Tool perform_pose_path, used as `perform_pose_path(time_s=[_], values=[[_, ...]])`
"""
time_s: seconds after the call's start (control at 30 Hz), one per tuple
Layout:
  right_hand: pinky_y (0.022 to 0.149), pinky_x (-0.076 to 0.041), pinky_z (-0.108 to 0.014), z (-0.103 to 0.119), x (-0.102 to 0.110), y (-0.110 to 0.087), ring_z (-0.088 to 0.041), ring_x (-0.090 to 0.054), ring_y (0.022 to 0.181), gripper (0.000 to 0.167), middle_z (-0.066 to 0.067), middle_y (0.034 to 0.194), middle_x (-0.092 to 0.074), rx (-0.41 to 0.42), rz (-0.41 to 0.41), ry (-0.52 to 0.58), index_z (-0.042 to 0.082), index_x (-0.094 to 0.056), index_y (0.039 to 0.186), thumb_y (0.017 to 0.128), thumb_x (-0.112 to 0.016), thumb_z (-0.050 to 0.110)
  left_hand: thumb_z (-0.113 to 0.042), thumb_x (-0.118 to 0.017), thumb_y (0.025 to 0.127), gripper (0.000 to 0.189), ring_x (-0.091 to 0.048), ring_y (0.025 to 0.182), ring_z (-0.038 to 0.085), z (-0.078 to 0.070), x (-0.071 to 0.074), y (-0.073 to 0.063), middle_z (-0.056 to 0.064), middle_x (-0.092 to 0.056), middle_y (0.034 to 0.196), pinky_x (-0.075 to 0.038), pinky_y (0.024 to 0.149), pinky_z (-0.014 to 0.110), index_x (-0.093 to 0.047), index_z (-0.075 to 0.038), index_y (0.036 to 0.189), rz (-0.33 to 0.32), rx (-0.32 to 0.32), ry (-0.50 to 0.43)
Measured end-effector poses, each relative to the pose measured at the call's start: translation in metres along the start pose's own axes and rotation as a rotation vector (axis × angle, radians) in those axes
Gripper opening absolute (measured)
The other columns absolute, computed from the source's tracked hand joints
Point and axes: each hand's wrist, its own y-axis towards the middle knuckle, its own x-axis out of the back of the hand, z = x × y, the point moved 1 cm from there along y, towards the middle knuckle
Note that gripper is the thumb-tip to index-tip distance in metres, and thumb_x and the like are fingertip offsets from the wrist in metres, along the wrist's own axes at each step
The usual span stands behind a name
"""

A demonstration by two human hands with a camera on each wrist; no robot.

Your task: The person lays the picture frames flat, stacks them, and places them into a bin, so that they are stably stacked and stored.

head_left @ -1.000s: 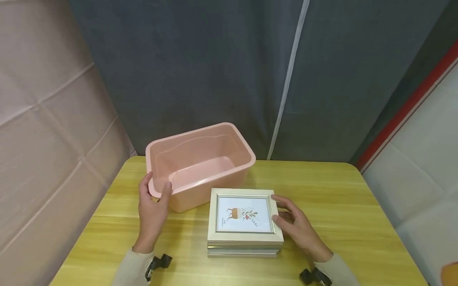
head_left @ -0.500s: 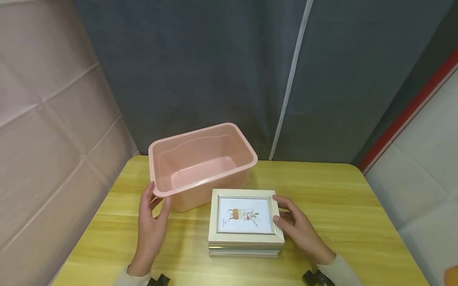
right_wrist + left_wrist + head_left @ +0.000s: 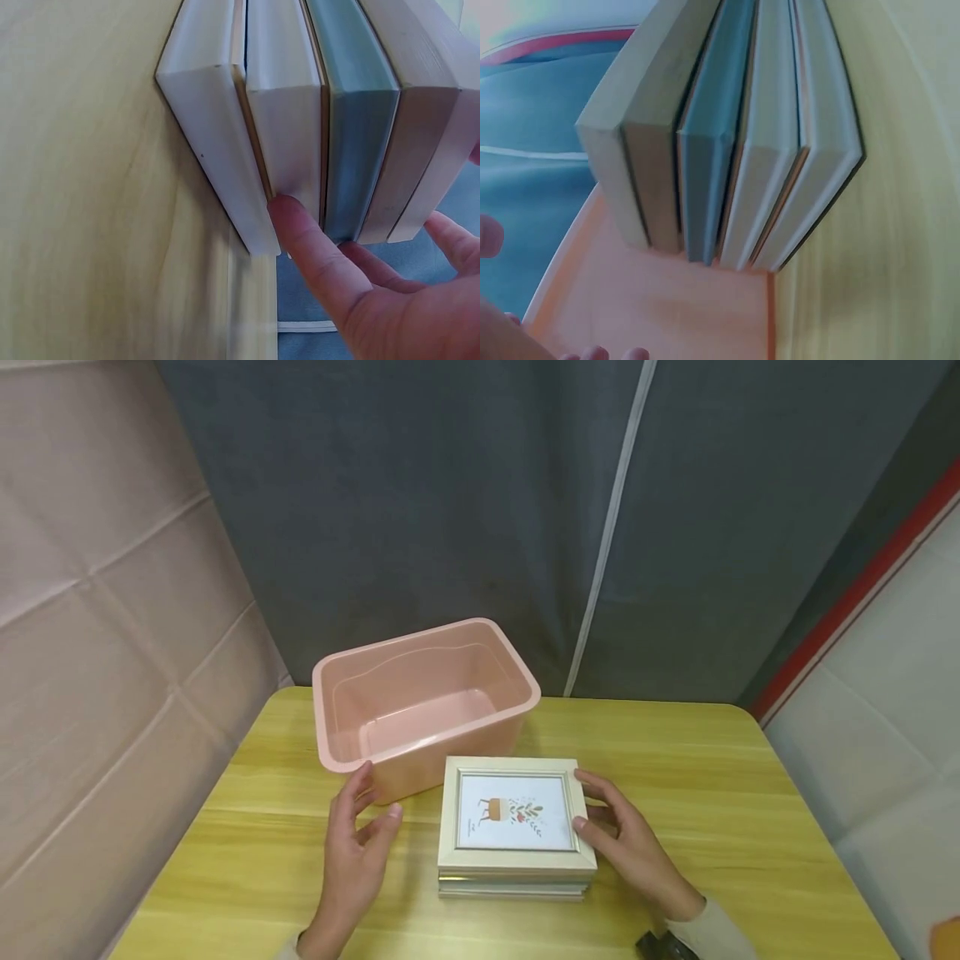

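A stack of several picture frames (image 3: 517, 860) lies flat on the table, the top one cream-coloured with a deer-and-leaves print. In the left wrist view the stack's edges (image 3: 709, 172) show cream, tan and blue-green layers. My right hand (image 3: 633, 847) rests at the stack's right side, its thumb by the top frame's edge. The right wrist view has one finger (image 3: 311, 240) touching the side of a lower frame. Between the stack and a pink plastic bin (image 3: 427, 752), my left hand (image 3: 356, 852) is held with fingers loosely bent, gripping nothing; its fingertips are near the bin's front-left corner.
The yellow wood-grain table (image 3: 712, 793) extends right of the stack. A dark grey curtain (image 3: 420, 510) hangs behind the table, with pale fabric walls (image 3: 97, 693) on the left. The bin stands behind and left of the frames, with nothing visible inside.
My left hand has come off the bin's front-left rim and moved right and toward the front. My right hand and the frame stack stay in place.
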Motion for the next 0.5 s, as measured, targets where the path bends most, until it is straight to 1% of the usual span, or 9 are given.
perform_pose_path(time_s=[0.1,0.17,0.27,0.4,0.5], values=[[0.092,-0.058,-0.034,-0.001,-0.001,-0.002,-0.038,-0.063,0.126,0.06,-0.019,0.15,-0.055,0.006,-0.002,-0.004,0.029,-0.044,0.159,0.104,-0.069,0.025,-0.002,-0.072,0.097,0.07,-0.054,0.129,0.02,0.004,-0.008,-0.001,0.01,-0.05,0.149,-0.057,0.097,0.024,-0.046,-0.019,0.159,0.052,-0.009,-0.001],[0.092,-0.057,-0.034,-0.001,-0.001,-0.003,-0.038,-0.062,0.127,0.061,-0.019,0.151,-0.055,0.008,0.005,-0.001,0.028,-0.043,0.159,0.104,-0.068,0.025,-0.003,-0.072,0.097,0.068,-0.053,0.129,0.02,0.006,-0.014,-0.001,0.012,-0.05,0.151,-0.057,0.097,0.025,-0.046,-0.017,0.158,0.095,-0.013,0.0],[0.093,-0.058,-0.033,-0.001,0.0,-0.005,-0.039,-0.062,0.127,0.062,-0.02,0.151,-0.054,0.012,0.016,0.014,0.028,-0.042,0.161,0.105,-0.068,0.023,-0.007,-0.071,0.099,0.065,-0.054,0.132,0.03,0.01,-0.022,0.0,0.015,-0.049,0.155,-0.056,0.098,0.029,-0.045,-0.013,0.158,0.181,-0.018,-0.007],[0.094,-0.057,-0.03,-0.001,-0.001,-0.006,-0.041,-0.062,0.128,0.064,-0.023,0.153,-0.051,0.016,0.048,0.039,0.029,-0.038,0.163,0.106,-0.066,0.022,-0.016,-0.067,0.103,0.065,-0.053,0.137,0.047,0.017,-0.03,0.0,0.019,-0.045,0.161,-0.055,0.102,0.033,-0.04,-0.017,0.162,0.299,0.02,-0.025],[0.093,-0.058,-0.03,0.0,-0.001,-0.007,-0.045,-0.061,0.13,0.065,-0.026,0.155,-0.046,0.003,0.08,0.071,0.029,-0.035,0.164,0.107,-0.064,0.022,-0.021,-0.063,0.107,0.065,-0.049,0.142,0.051,0.022,-0.034,0.001,0.02,-0.039,0.166,-0.053,0.107,0.035,-0.035,-0.02,0.165,0.366,0.057,-0.058]])
